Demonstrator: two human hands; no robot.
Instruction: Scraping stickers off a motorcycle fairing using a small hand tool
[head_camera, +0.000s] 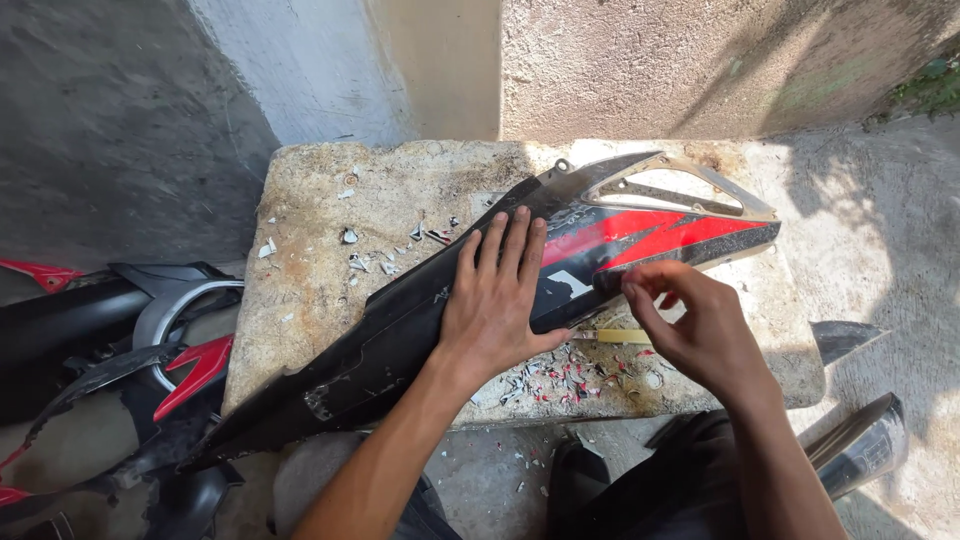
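A long black motorcycle body panel (380, 340) with a red and white sticker (640, 235) lies slanted across a worn stone slab (320, 200). My left hand (497, 300) lies flat on the middle of the panel, fingers spread. My right hand (690, 325) is at the panel's lower edge beside the sticker, thumb and fingers pinched together at the surface; what they pinch is too small to tell. A small yellowish tool (612, 337) lies on the slab just below the panel, between the two hands.
Small sticker scraps (565, 380) litter the slab below the panel, and more flakes (360, 260) lie above it. Other black and red motorcycle panels (150, 350) are piled on the ground at left. A dark part (865, 440) lies at right. A rough wall stands behind.
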